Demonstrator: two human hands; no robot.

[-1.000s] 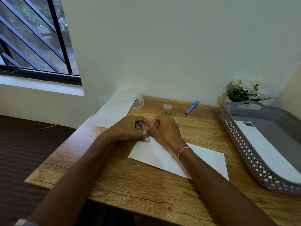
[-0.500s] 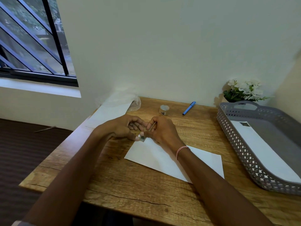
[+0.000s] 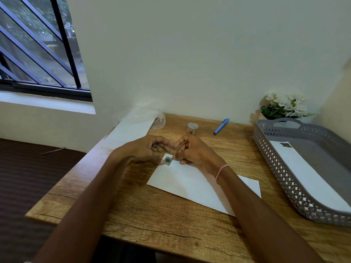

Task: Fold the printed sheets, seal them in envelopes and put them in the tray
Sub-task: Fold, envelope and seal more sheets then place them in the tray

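**Counter stock, one envelope in hand**

As laid out on my counter [image 3: 155,215], the count runs: two envelopes, one stamp in use, one tray, one pen, one small jar, one stack of sheets, one flower bunch.

Item 1: white envelope [image 3: 191,185], flat on the counter, lying at a slant, blank face up, its far-left corner under my fingers. Small square stamp [image 3: 167,160], dark print with a pale border, sits on that corner.

Item 2: grey perforated tray [image 3: 275,164], at the right edge; one white envelope [image 3: 307,179] inside, with a dark stamp at its far corner.

Item 3: blue pen [image 3: 221,126] and small jar [image 3: 192,128], near the wall, apart from each other.

Item 4: white sheets [image 3: 131,130], far left, under clear wrap.

Item 5: white flowers [image 3: 284,106], behind the tray.

Grip: my left hand [image 3: 140,150] is curled, thumb tip pressed against the stamp's left edge. My right hand [image 3: 195,152] is closed around a thin stick-like tool [image 3: 181,144], fingertips resting on the envelope just beside the stamp.
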